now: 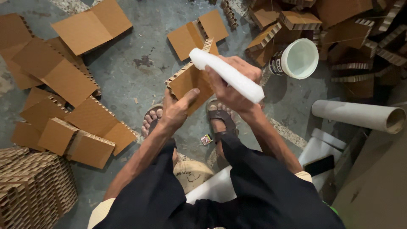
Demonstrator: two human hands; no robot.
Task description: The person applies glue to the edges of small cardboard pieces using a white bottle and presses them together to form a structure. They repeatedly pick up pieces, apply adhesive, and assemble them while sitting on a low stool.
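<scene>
My left hand (176, 108) holds a brown honeycomb cardboard piece (190, 78) from below, thumb across its face. My right hand (231, 82) grips a white foam bar (227, 74) that lies slanted across the top edge of that cardboard piece. Both hands are raised over my sandalled feet (220, 116). A white tub (296, 58) stands open on the floor just right of my right hand.
Folded honeycomb cardboard pieces (70, 72) lie scattered on the concrete floor at left and top. A stack of honeycomb blocks (32, 186) sits bottom left. A heap of cardboard offcuts (360, 29) fills the top right. A grey cardboard tube (358, 114) lies at right.
</scene>
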